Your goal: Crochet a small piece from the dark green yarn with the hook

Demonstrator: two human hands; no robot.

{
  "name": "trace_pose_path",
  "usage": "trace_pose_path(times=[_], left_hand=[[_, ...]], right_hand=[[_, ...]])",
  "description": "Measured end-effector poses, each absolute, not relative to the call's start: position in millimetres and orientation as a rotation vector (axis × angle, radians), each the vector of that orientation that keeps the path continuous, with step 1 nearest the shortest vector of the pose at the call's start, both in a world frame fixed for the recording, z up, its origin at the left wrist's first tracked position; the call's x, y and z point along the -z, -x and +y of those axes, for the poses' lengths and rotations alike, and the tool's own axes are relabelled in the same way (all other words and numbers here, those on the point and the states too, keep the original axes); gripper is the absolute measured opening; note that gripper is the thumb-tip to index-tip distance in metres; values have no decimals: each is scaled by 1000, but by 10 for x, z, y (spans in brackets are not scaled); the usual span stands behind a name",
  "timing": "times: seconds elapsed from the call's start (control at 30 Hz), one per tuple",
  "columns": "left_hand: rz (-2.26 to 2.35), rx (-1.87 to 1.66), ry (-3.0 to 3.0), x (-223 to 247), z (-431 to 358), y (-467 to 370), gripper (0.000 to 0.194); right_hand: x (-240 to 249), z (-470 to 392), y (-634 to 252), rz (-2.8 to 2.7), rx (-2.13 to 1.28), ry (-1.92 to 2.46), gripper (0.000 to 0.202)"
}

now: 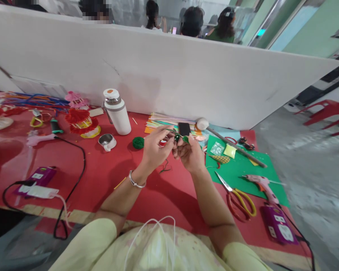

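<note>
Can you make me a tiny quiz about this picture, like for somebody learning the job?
1. What colour is the yarn ball?
A) red
B) green
C) white

2. True or false: the right hand is holding the scissors.

3. Fill the gap: a tall white ____ stands just behind the small cup.

Key:
1. B.
2. False. The scissors lie untouched; the right hand holds a green piece.
3. Flask.

A small dark-green yarn piece (176, 137) sits between the fingers (194, 143), beside a brighter green bit (185, 139).
</note>
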State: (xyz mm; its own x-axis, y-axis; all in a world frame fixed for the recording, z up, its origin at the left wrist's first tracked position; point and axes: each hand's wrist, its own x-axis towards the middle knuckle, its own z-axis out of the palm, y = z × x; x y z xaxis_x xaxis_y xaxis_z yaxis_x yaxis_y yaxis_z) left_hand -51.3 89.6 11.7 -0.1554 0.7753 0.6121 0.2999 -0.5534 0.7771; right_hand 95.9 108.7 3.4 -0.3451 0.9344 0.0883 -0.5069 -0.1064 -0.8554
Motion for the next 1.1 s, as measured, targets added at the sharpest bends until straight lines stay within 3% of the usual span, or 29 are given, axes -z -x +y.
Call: trace_pose_path(times=[0.07,0.2,0.4,0.47,0.7,0.87,1.1], left_hand=[[1096,-1665,-1628,-117,891,501,11],[853,-1497,-1388,-152,871,492,20],[1222,-1663,-1636,-194,877,511,10],[1223,-1673,-1607,-177,886,521,16],[571,-1361,-1031,-166,908,561,41],[522,-1349,-998,-200,941,628,34],[675,-1444,-958,-228,959,680,32]], right_hand=[[-31,1063,-933,-1043,-1627,597,52],[-3,1034,-909,-1108,-1602,630,53],[85,1038,-952,-1187,-1468,686,50],[95,1043,-988,-1234,-1436,695,48],[90,1038,-1047,-1258,-1497,699,54],[100,981,-1037,-1399,-1470,665,59],[77,927,-1047,-1463,-1353,607,50]])
